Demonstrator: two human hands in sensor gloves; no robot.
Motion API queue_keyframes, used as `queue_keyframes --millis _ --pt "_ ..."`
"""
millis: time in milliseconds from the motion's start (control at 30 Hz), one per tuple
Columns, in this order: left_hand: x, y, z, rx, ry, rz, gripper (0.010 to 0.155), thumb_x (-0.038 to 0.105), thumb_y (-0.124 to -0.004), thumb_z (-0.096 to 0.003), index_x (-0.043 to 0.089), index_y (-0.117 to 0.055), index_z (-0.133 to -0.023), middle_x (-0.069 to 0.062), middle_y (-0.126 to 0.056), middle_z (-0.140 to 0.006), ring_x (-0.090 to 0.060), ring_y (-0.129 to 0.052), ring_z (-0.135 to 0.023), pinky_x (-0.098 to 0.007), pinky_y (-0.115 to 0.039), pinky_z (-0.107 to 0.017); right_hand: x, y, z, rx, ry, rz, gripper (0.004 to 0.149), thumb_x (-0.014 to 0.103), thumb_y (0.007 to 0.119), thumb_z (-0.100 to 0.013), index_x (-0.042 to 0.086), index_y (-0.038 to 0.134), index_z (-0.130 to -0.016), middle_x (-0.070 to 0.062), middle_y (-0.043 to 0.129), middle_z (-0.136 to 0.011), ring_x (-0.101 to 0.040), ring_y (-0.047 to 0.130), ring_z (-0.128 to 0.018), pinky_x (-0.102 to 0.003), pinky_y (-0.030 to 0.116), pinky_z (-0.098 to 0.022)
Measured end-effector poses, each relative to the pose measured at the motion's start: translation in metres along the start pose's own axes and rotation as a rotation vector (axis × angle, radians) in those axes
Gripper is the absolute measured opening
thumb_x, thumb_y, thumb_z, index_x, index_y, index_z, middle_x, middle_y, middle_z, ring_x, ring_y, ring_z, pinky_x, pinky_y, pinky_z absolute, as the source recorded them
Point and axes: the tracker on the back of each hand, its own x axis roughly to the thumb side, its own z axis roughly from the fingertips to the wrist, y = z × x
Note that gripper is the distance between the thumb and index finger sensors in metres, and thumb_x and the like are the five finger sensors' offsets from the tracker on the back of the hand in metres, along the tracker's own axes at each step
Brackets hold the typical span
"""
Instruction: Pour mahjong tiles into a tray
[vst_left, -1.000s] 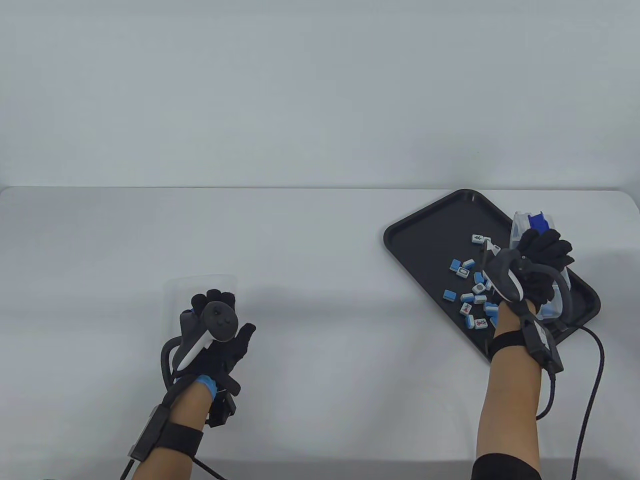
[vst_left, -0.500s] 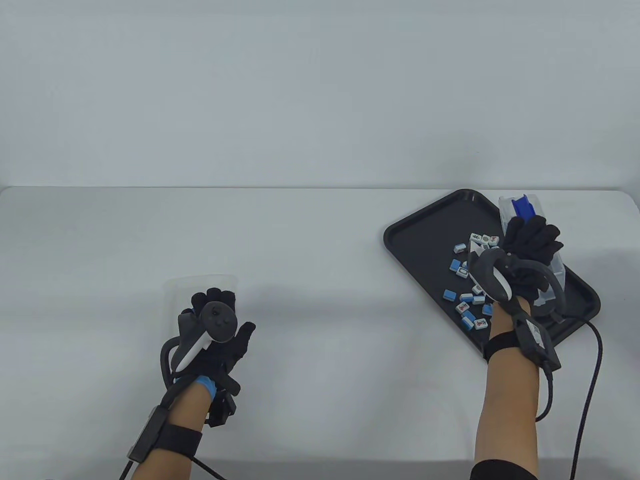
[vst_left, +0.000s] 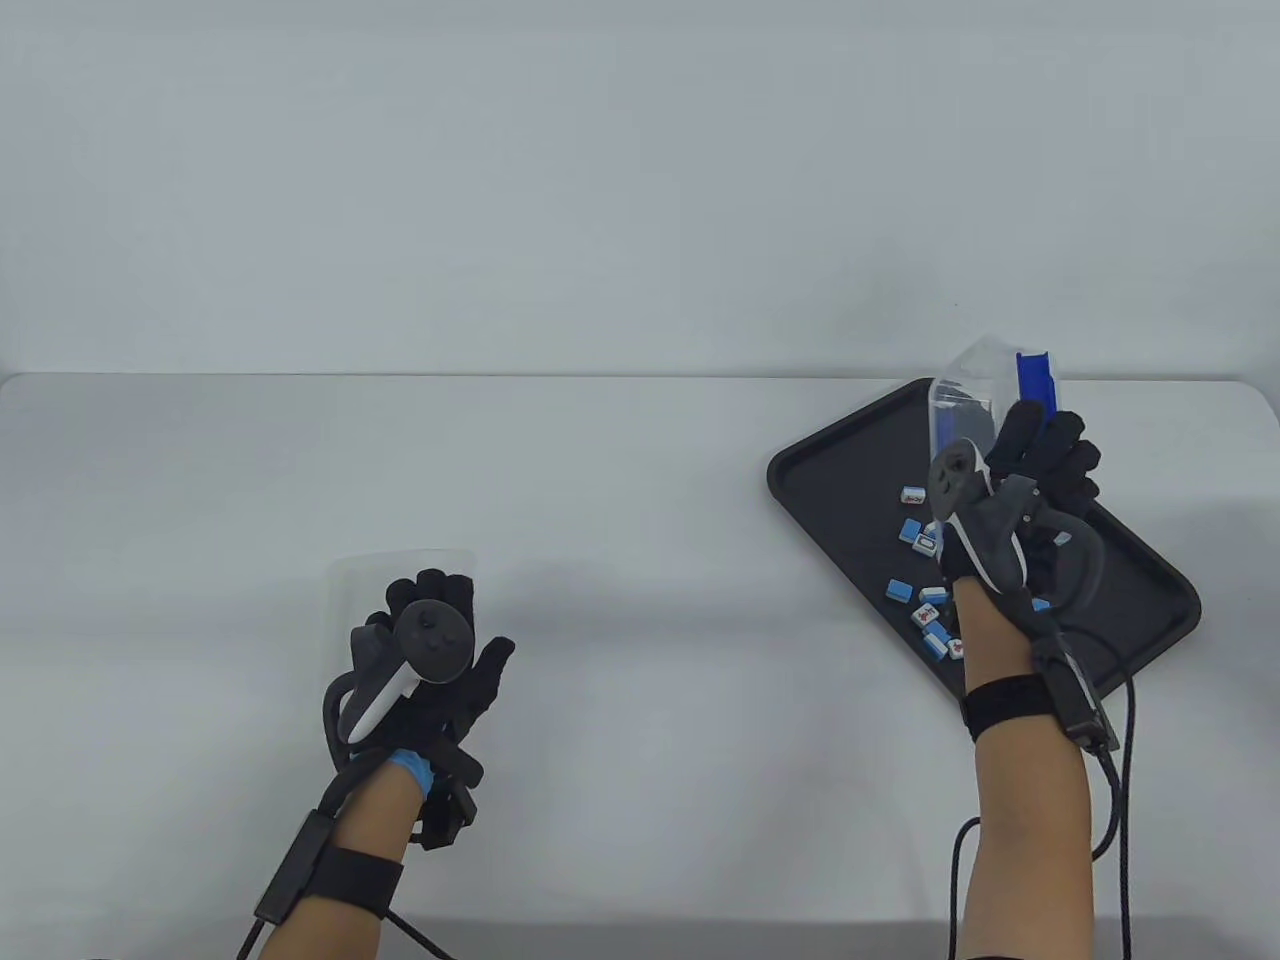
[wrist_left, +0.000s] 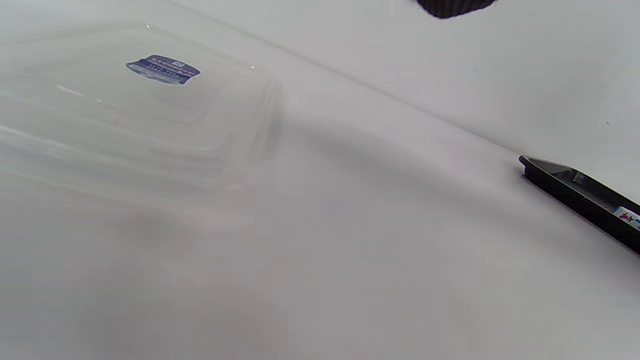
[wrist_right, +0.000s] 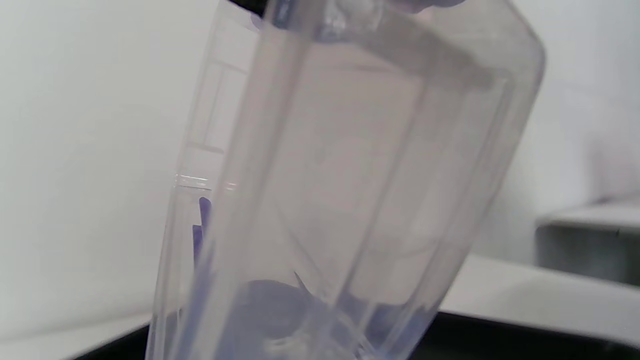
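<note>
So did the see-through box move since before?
Yes. The clear box in the right hand rose and tipped upright, moving toward the black tray's far corner.

**Hands: right raised and gripping, left resting**

Right hand (vst_left: 1040, 470): lifted at the far right, forearm running up from the bottom edge, fingers (vst_left: 1015, 432) wrapped in a grip, tracker on the back facing left. Left hand (vst_left: 440, 665): low at near left, palm down, fingers spread, thumb out to the right, holding nothing.
</note>
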Motion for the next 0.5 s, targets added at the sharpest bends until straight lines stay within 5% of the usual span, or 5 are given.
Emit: queue_keyframes --millis 167,300,500 --pt "-0.001 0.002 0.001 0.009 -0.017 0.036 0.072 0.060 -0.046 -0.0622 0.034 -0.002 -0.112 0.003 0.005 -0.120 -0.024 0.014 -0.108 -0.045 0.004 -0.075 0.012 -0.005 0.026 0.181 0.084 -0.466 0.071 0.005 0.065 -0.057 0.009 0.021 -0.112 -0.030 0.023 -0.111 -0.054 0.041 -0.094 -0.055 0.045 -0.069" --pt "0.000 0.002 0.001 0.013 -0.031 0.051 0.072 0.060 -0.046 -0.0621 0.034 -0.002 -0.112 0.003 0.005 -0.120 -0.024 0.014 -0.108 -0.045 0.004 -0.075 0.027 0.012 0.058 0.372 0.140 -0.790 0.070 0.006 0.065 -0.058 0.008 0.021 -0.112 -0.031 0.024 -0.111 -0.054 0.041 -0.094 -0.055 0.045 -0.069" --pt "-0.001 0.006 0.004 0.032 -0.057 0.077 0.071 0.060 -0.047 -0.0621 0.034 -0.002 -0.112 0.004 0.005 -0.120 -0.023 0.014 -0.108 -0.045 0.004 -0.075 0.053 0.039 0.107 0.566 0.136 -0.943 0.069 0.007 0.065 -0.058 0.008 0.021 -0.112 -0.030 0.025 -0.111 -0.054 0.042 -0.094 -0.055 0.046 -0.069"
